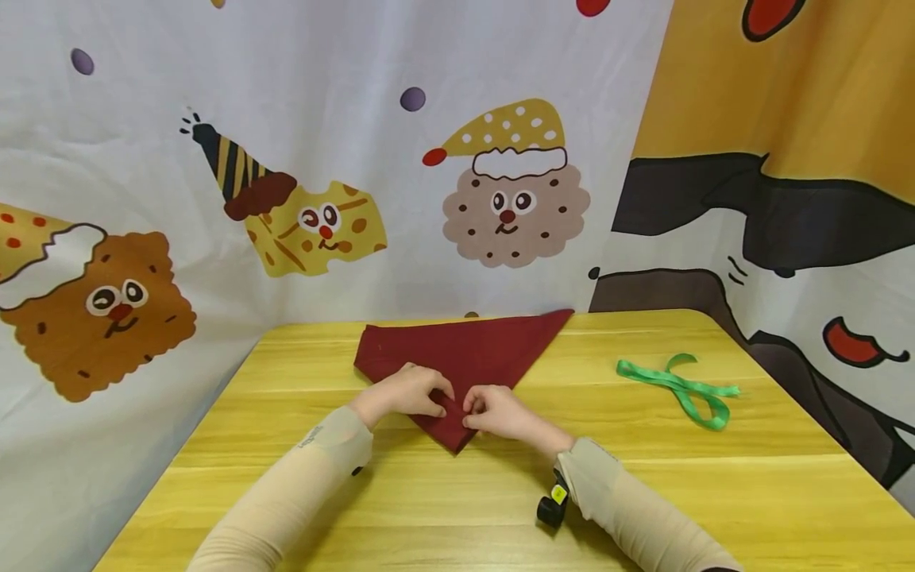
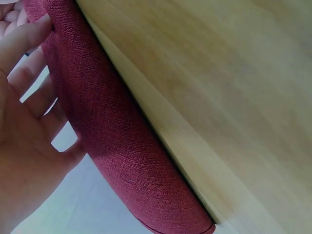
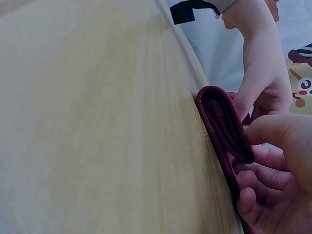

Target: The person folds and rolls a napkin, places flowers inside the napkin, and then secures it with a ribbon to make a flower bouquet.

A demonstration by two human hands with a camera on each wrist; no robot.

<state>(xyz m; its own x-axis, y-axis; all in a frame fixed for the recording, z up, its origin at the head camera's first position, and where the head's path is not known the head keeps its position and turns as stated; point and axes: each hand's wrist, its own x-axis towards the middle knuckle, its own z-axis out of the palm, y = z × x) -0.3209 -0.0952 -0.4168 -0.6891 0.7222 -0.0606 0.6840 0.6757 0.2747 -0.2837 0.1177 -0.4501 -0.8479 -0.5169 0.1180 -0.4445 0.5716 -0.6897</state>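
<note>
A dark red cloth (image 1: 479,342) lies on the table, its far edge long and its near end narrowed to a folded point. My left hand (image 1: 411,389) holds the left side of the near fold, thumb toward the middle. In the left wrist view, the thumb of that left hand (image 2: 24,126) presses the rounded fold while the other fingers pass behind it. Just opposite, my right hand (image 1: 503,413) pinches the fold's right side. The right wrist view shows the cloth (image 3: 222,122) in stacked, flattened layers, with the right hand's thumb on them and its other fingers curled beneath.
A green ribbon (image 1: 686,385) lies loosely looped on the right of the wooden table (image 1: 286,492). A patterned curtain (image 1: 343,95) hangs behind the table's far edge. A small black camera (image 1: 552,508) hangs at the right wrist.
</note>
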